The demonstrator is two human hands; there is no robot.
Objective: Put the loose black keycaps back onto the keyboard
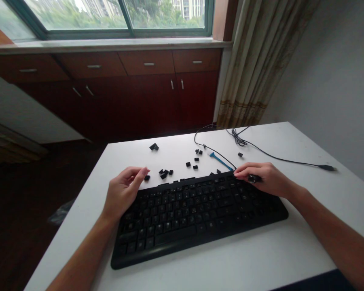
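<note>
A black keyboard (182,214) lies slightly askew on the white table, most of its keys in place. At its upper left corner is my left hand (123,190), thumb and fingers pinched together; whether something small sits between them is hidden. Right by those fingertips is a black keycap (147,178). My right hand (265,178) is closed over the keyboard's upper right edge, with a small black object (255,178) showing among its fingers; its exact kind is unclear. Near that hand's fingertips, a blue plastic tool (221,161) lies behind the keyboard.
Several loose black keycaps (164,173) are scattered behind the keyboard, with a few more (154,146) near the far edge. A black cable (279,157) runs across the white table (315,218), coiled partway, ending in a plug (326,167). Cabinets (151,97) stand beyond.
</note>
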